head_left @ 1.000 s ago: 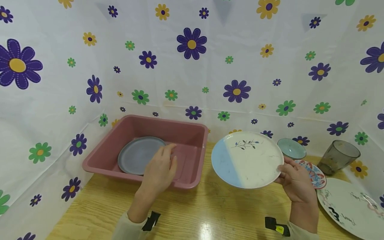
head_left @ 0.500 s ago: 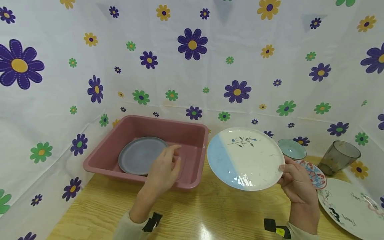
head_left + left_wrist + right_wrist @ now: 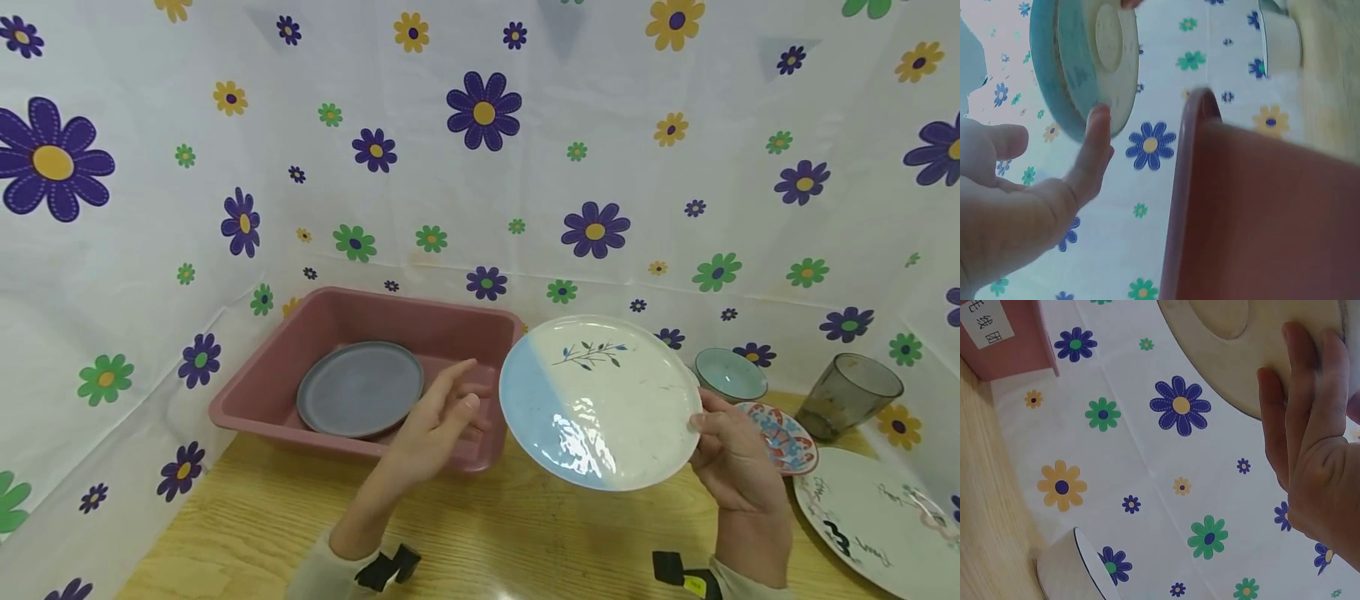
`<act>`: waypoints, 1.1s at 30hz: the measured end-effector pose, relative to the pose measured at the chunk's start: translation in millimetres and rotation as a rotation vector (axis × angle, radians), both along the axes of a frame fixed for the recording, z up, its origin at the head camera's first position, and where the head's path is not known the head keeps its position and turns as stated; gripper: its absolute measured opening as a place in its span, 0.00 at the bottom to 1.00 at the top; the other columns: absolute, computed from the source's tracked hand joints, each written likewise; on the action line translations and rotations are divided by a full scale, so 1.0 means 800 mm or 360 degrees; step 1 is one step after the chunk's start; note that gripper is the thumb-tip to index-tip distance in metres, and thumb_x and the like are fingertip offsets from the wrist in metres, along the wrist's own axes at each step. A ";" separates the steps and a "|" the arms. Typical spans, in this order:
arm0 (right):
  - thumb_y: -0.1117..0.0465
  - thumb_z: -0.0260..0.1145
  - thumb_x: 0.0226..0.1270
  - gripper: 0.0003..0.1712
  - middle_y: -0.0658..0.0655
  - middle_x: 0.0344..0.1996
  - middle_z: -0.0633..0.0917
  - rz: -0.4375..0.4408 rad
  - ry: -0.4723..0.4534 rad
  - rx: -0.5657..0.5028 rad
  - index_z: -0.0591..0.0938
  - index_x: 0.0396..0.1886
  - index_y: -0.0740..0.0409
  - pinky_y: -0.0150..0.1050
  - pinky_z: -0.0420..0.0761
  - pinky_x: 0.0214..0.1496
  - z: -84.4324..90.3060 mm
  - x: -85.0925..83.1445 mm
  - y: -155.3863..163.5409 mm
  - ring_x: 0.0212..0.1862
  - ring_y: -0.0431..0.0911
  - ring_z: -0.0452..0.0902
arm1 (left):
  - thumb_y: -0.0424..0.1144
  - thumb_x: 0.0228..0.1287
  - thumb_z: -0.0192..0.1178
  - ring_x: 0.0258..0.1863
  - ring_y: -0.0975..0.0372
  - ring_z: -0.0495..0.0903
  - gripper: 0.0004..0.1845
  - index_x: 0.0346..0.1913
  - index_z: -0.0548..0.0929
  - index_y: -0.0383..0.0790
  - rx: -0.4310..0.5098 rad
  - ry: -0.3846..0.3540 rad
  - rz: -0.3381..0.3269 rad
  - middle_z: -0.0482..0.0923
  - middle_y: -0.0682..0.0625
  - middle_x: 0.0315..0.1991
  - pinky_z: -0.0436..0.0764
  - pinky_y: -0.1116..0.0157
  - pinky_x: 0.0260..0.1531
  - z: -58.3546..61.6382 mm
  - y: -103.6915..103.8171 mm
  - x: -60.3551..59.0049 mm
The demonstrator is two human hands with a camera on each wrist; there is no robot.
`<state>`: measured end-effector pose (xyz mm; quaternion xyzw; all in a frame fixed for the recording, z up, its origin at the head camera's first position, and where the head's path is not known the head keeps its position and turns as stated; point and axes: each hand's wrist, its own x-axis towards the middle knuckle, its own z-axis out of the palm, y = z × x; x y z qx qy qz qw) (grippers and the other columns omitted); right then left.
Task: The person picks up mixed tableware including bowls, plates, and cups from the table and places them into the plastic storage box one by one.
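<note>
My right hand (image 3: 708,425) holds a round blue and white plate (image 3: 600,400) by its right rim, above the table and tilted toward me. The wrist view shows its fingers (image 3: 1310,425) spread under the plate's pale underside (image 3: 1241,350). My left hand (image 3: 461,392) hovers open in front of the pink tub (image 3: 420,321), fingers stretched toward the plate's left edge. In the left wrist view a fingertip (image 3: 1099,122) lies close to the plate's blue rim (image 3: 1044,69); whether they touch is unclear. A grey plate (image 3: 360,387) lies flat inside the tub.
On the wooden table (image 3: 525,533), right of the held plate, stand a teal bowl (image 3: 731,373), a small patterned dish (image 3: 783,433), a dark glass (image 3: 847,393) and a large white plate (image 3: 877,517). Floral cloth walls close in the back and both sides.
The right hand has carried the plate leftward and tilted it more toward me. The left hand has lifted from the tub's edge and moved right toward the plate.
</note>
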<state>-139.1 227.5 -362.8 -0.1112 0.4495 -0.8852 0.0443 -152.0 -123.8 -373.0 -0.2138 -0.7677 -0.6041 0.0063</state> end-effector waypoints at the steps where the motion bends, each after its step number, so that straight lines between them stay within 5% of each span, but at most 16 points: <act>1: 0.77 0.43 0.70 0.24 0.55 0.42 0.86 0.0002 0.0007 0.0008 0.82 0.52 0.60 0.35 0.85 0.42 0.000 0.000 -0.002 0.39 0.45 0.88 | 0.38 0.80 0.45 0.44 0.50 0.84 0.28 0.77 0.54 0.40 0.0046 -0.0062 -0.0037 0.73 0.34 0.62 0.85 0.58 0.44 0.000 0.001 0.000; 7: 0.77 0.46 0.70 0.24 0.55 0.41 0.87 0.0029 -0.0014 0.0045 0.83 0.52 0.59 0.36 0.84 0.41 0.002 0.001 -0.009 0.38 0.46 0.88 | 0.42 0.79 0.47 0.56 0.46 0.79 0.33 0.79 0.47 0.47 0.0284 -0.0430 -0.0206 0.62 0.34 0.71 0.82 0.52 0.51 0.002 0.005 0.003; 11: 0.76 0.46 0.70 0.24 0.54 0.41 0.87 0.0043 -0.0059 0.0085 0.84 0.52 0.57 0.37 0.85 0.40 0.004 0.002 -0.013 0.38 0.46 0.88 | 0.38 0.78 0.47 0.54 0.50 0.80 0.33 0.79 0.46 0.46 0.0529 -0.0555 -0.0385 0.57 0.37 0.74 0.82 0.52 0.50 0.003 0.008 0.006; 20: 0.77 0.47 0.70 0.24 0.55 0.42 0.87 0.0091 -0.0039 0.0076 0.83 0.53 0.57 0.38 0.85 0.40 0.005 0.004 -0.018 0.38 0.46 0.88 | 0.28 0.75 0.48 0.49 0.55 0.83 0.36 0.79 0.45 0.44 0.0826 -0.0547 -0.0606 0.62 0.32 0.68 0.83 0.56 0.47 0.004 0.006 0.007; 25: 0.77 0.45 0.71 0.25 0.54 0.42 0.88 0.0159 0.0028 0.0091 0.82 0.55 0.57 0.38 0.85 0.41 0.007 0.006 -0.016 0.39 0.46 0.88 | 0.27 0.74 0.49 0.50 0.54 0.84 0.38 0.79 0.44 0.45 0.0856 -0.0551 -0.0645 0.64 0.31 0.66 0.82 0.55 0.48 0.004 0.005 0.007; 33: 0.74 0.45 0.73 0.23 0.54 0.41 0.87 0.0073 -0.0005 0.0138 0.84 0.52 0.57 0.37 0.85 0.40 0.010 0.007 -0.022 0.37 0.45 0.88 | 0.23 0.71 0.50 0.46 0.54 0.85 0.38 0.78 0.46 0.38 0.0907 -0.0541 -0.0605 0.73 0.37 0.58 0.84 0.54 0.43 0.004 0.003 0.006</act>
